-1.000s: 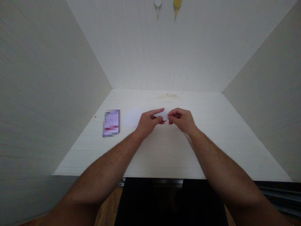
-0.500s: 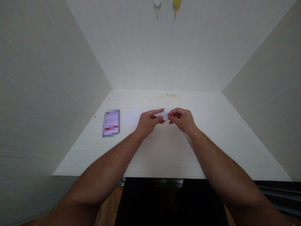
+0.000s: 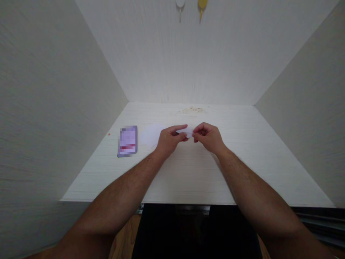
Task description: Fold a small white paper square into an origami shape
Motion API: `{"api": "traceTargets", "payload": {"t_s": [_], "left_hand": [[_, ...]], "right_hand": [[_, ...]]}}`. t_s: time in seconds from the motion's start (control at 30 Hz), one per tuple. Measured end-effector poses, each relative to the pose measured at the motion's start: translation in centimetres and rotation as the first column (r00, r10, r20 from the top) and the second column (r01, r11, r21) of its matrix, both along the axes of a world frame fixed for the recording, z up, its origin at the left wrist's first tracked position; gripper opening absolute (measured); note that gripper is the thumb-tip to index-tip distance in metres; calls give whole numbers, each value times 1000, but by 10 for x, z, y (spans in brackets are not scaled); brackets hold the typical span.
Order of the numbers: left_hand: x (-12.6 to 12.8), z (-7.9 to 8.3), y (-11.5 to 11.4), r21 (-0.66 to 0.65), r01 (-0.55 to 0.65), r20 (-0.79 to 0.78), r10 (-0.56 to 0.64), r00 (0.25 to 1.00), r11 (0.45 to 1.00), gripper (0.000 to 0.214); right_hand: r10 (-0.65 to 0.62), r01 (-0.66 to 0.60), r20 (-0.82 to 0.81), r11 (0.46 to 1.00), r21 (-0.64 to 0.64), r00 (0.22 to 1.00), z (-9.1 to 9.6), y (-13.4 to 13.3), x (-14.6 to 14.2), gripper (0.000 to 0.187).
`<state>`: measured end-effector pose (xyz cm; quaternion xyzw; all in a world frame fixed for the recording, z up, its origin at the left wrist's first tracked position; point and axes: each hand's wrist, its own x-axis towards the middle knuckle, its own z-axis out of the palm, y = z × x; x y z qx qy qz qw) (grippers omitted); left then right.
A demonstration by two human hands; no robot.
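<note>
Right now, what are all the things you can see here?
white slip: one, white, pinched between both hands above the table
pale sheets: a few (count unclear), whitish, flat on the table left of the hands
packet: one, purple with a red stripe, flat on the table's left side
speck: one, red, near the table's left edge
stain: one, brownish, at the table's back edge
hooks: two, white and yellow, high on the back wall
table: one, white, between pale walls
left hand: one, bare, holding the slip
right hand: one, bare, holding the slip
</note>
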<state>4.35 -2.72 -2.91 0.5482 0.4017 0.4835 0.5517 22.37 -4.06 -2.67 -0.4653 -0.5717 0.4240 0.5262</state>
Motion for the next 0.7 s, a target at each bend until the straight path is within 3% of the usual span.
{"api": "traceTargets", "payload": {"t_s": [0.17,0.47,0.7], "left_hand": [[1,1,-2,2,-32,-6,32,999,999,46],[4,4,-4,-9,-16,50,16,999,1000,28],[2,-1,-2,-19,64,44,-63,997,998,33]], "right_hand": [[36,-38,-94,999,-16,995,0,0,-1,19],[10,-10,56,1000,-3,998,3,-3,0,13],[48,-48,-38,999,-11,998,7,-3,-3,32]]}}
